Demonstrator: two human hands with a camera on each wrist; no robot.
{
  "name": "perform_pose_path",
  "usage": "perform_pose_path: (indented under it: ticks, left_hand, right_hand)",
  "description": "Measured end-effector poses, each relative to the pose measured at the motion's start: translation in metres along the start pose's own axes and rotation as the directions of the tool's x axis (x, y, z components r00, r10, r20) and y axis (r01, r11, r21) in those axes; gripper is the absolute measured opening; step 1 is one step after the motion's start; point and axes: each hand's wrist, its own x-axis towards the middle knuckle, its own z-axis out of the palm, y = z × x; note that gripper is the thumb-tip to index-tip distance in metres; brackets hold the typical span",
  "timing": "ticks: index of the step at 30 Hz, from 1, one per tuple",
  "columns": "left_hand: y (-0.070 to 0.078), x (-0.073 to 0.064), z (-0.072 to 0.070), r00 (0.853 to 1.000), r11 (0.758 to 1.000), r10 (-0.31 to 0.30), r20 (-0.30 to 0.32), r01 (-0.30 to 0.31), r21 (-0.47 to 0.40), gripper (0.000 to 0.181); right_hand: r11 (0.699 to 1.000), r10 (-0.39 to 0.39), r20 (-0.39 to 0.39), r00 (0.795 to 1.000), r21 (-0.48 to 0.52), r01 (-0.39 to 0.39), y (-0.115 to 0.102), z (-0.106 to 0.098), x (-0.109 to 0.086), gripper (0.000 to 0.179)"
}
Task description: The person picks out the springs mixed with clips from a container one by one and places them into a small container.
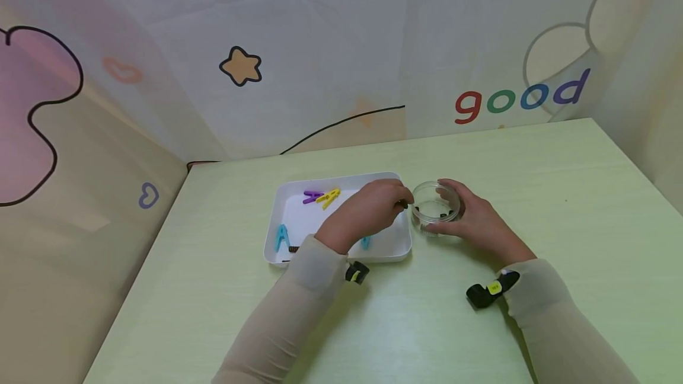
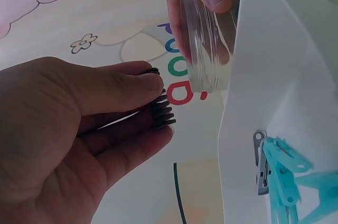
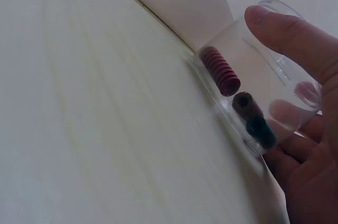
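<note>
My left hand pinches a small dark piece with a row of comb-like teeth between thumb and fingers. It is over the right side of the white tray, close to the rim of a clear round jar. My right hand grips the jar from the right, thumb on the near side and fingers on the far side. Inside the jar lie a red ribbed piece, a brown one and a teal one. The jar stands tilted in the right wrist view.
In the tray lie a purple clothespin, a yellow clothespin, blue clothespins, a dark ribbed piece and a nail clipper-like metal item. A printed cloth hangs behind the pale green table.
</note>
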Motion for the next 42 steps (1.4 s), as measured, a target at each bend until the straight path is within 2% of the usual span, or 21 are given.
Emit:
perform_pose_path:
  ticks: [9,21,26,42]
  left_hand:
    - [0.007,0.007,0.001,0.999,0.999,0.036,0.004,-0.036,0.016,0.019]
    - [0.011,0.014,0.005,0.999,0.999,0.032,0.026,-0.033,0.017,0.022]
    - [0.014,0.016,0.007,0.999,0.998,0.049,0.016,-0.049,0.026,0.023]
    - [0.020,0.021,0.013,0.997,0.997,0.073,0.010,-0.073,0.012,0.022]
  right_hand:
    - [0.999,-0.012,0.019,1.000,0.043,0.011,0.000,-0.002,-0.003,0.094]
    - [0.999,-0.030,0.003,1.000,0.029,0.030,0.002,0.000,0.000,0.095]
    - [0.997,-0.013,0.013,1.000,0.077,0.012,0.002,-0.001,-0.003,0.091]
    - [0.998,0.008,0.017,1.000,0.062,-0.009,-0.001,-0.003,-0.006,0.093]
